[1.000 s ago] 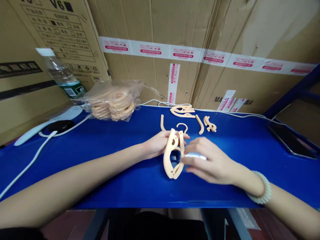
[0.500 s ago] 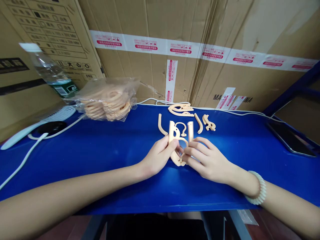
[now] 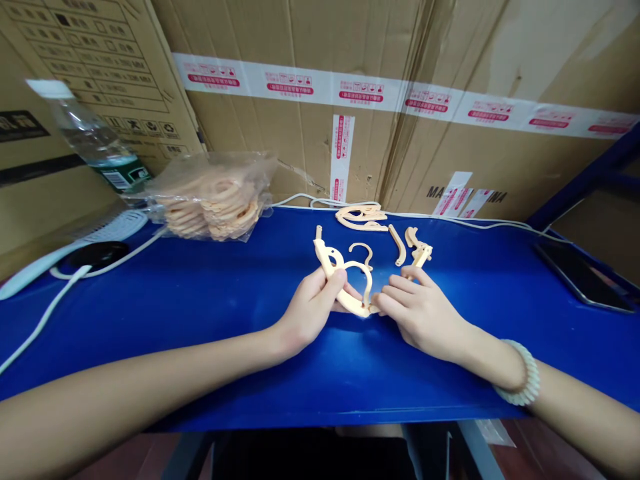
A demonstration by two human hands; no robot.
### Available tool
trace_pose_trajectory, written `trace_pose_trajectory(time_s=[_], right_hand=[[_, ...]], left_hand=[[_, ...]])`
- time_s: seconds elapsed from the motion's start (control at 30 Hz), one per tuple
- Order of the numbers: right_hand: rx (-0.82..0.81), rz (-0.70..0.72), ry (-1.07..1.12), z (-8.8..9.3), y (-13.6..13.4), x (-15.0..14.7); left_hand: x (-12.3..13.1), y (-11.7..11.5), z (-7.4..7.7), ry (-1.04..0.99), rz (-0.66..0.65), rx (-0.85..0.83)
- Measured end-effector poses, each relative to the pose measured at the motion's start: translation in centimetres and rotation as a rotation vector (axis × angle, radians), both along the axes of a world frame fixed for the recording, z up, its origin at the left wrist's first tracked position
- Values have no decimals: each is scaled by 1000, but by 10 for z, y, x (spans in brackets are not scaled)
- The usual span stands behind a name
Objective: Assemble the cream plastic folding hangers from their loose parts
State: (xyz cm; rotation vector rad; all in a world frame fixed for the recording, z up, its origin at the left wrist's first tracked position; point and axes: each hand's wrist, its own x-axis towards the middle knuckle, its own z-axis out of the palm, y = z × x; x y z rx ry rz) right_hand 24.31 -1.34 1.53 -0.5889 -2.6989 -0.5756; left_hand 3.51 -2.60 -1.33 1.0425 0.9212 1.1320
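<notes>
Holding a hanger (image 3: 351, 303) just on the near side of the hook (image 3: 370, 253), pinched in the left hand (image 3: 306, 308), gripped in the right hand (image 3: 424, 315), splayed wide from a joint (image 3: 367, 311) nearer the right.

On table (image 3: 165, 300): bag (image 3: 245, 167) left (bottle (image 3: 95, 140) farther left) | hanger (image 3: 355, 305) mid, between left hand (image 3: 310, 303) and right hand (image 3: 425, 319) | hook (image 3: 370, 255) just behind hanger | phone (image 3: 583, 275) far right | boxes (image 3: 280, 140) behind table's back edge

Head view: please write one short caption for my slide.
Left hand and right hand hold a cream plastic jointed hanger, spread open, above a blue table.
</notes>
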Motion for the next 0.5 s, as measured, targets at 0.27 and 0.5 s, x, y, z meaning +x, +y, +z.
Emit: trace_pose_trajectory(time_s=[0.27, 0.5], right_hand=[[16, -38, 267, 8, 30, 31], [-211, -156, 358, 12, 74, 66]], left_hand=[[0, 1, 3, -46, 30, -68], [-2, -9, 4, 171, -157, 96]])
